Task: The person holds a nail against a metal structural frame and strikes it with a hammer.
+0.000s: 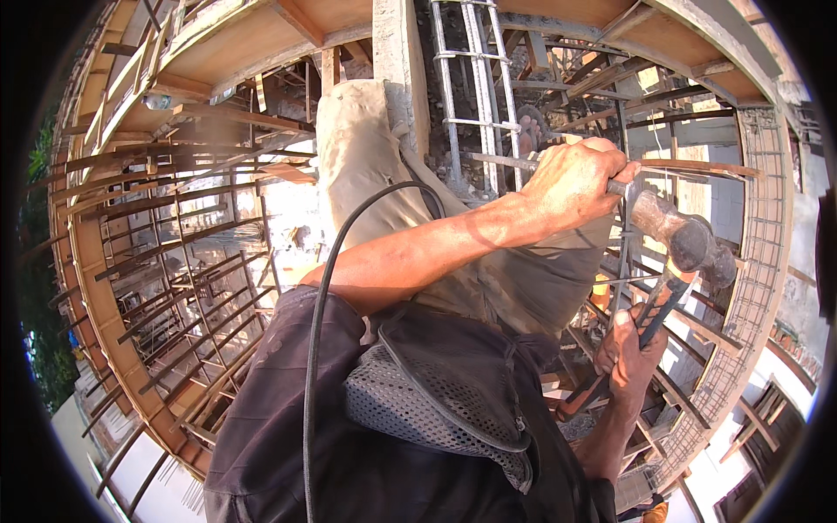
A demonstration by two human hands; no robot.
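Observation:
My left hand (571, 183) reaches across my body and is closed round a steel chisel (506, 160), whose thin end points left toward the rebar column cage (475, 87). The chisel's butt end sticks out beyond my fist on the right, right by the hammer head; I cannot tell whether they touch. My right hand (629, 353), lower down at the right, is wrapped round the handle of a heavy hammer (689, 242). Its worn grey head stands above that hand, and the dark handle slants down to the left with an orange end.
My trousered legs (362, 166) straddle a concrete beam (403, 96). Wooden formwork panels (244, 54) curve round the far side. Rebar mesh (758, 218) stands at the right, and timber props and bars (183, 235) lie below on the left. A black cable (316, 375) loops across my front.

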